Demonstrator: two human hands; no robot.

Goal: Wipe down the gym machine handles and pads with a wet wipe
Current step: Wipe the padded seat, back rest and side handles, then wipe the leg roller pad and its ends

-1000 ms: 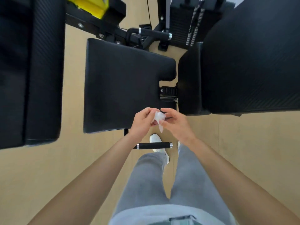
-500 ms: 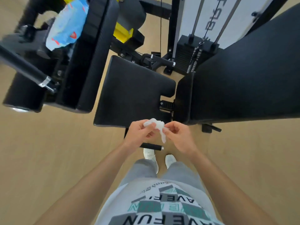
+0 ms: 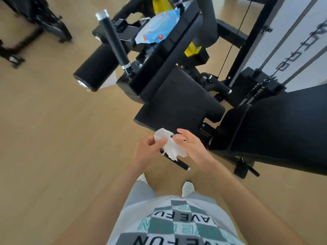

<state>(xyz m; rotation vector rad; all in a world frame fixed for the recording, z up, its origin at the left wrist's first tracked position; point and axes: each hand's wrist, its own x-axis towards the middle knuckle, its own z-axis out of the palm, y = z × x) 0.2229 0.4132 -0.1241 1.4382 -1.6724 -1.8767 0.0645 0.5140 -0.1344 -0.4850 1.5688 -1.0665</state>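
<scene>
Pinching wet wipe with left hand, centre frame, just below seat pad; right hand slack, fingers straight against it. Risk: dropping onto floor if pinch loosens while unfolding; smearing, not cleaning, if used bunched. Handle, upper left, well apart

We stand in white shoes on a tan floor. The black gym machine stands on it toward one o'clock, and another dark frame at ten.
</scene>
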